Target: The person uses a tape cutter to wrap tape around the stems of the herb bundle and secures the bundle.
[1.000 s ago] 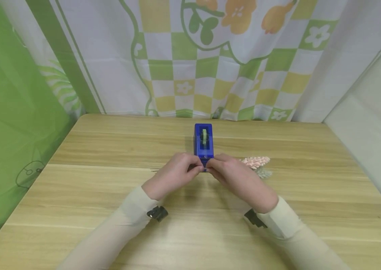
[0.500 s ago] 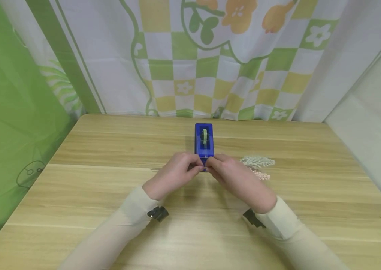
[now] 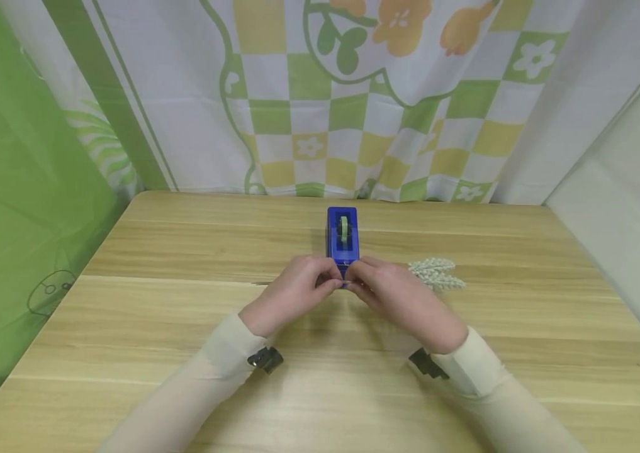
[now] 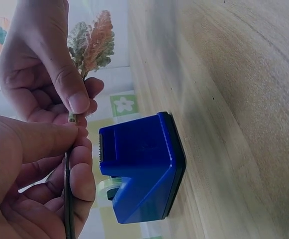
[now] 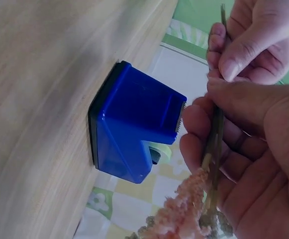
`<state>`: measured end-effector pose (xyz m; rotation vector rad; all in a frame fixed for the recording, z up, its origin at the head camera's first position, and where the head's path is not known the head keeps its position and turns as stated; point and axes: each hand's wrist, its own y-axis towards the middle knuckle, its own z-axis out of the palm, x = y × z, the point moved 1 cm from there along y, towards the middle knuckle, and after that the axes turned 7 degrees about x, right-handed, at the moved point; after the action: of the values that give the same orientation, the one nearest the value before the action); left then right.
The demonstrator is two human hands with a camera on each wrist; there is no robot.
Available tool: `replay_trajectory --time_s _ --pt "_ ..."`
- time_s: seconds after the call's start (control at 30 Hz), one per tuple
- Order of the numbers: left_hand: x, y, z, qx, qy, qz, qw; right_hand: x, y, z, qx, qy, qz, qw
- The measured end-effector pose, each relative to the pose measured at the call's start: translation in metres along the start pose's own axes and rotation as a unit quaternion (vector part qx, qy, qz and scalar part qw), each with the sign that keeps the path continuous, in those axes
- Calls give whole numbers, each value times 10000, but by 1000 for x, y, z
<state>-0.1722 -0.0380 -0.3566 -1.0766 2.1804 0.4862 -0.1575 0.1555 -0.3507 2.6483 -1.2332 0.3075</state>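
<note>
In the head view my left hand (image 3: 292,294) and right hand (image 3: 407,302) meet at the middle of the table, fingertips close together. Between them they pinch a thin bunch of artificial flower stems (image 4: 68,194), held sideways. Pale green flower heads (image 3: 437,274) stick out past the right hand; a pink flower head (image 4: 98,42) shows in both wrist views. Beyond the left hand the bare stem ends (image 3: 261,283) poke out. A small yellowish band (image 4: 72,118) wraps the stems between the thumbs. Just behind the fingertips stands a blue tape dispenser (image 3: 346,255).
A pale roll of tape (image 3: 344,229) sits in the dispenser, whose serrated cutter (image 4: 101,147) faces the hands. The wooden table (image 3: 184,239) extends around it. A patterned curtain (image 3: 308,113) hangs along the back edge, with a green cloth (image 3: 25,189) at the left.
The flower bunch has turned about its stems: pink was on top, then below the green, and now only green heads show in the head view. Both hands stay nearly in place.
</note>
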Motion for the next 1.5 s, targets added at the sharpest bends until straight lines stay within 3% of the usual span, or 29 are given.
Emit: replay_trajectory --time_s 0.23,0.63,0.97,1.23,1.5 --pt "0 -1 1 -23 14 14 10000 -4 0 -1 189 242 -96 9995" --pt "0 -1 -1 259 116 -2 9996 -4 1 1 25 -91 -17 10000" --pt "2 1 0 73 161 83 9998 -3 3 1 50 -66 -29 10000" --pt "4 0 2 -17 66 48 10000 -3 4 1 316 262 151 9990" --pt "2 -1 2 -44 73 25 10000 -3 4 0 299 155 -6 9994"
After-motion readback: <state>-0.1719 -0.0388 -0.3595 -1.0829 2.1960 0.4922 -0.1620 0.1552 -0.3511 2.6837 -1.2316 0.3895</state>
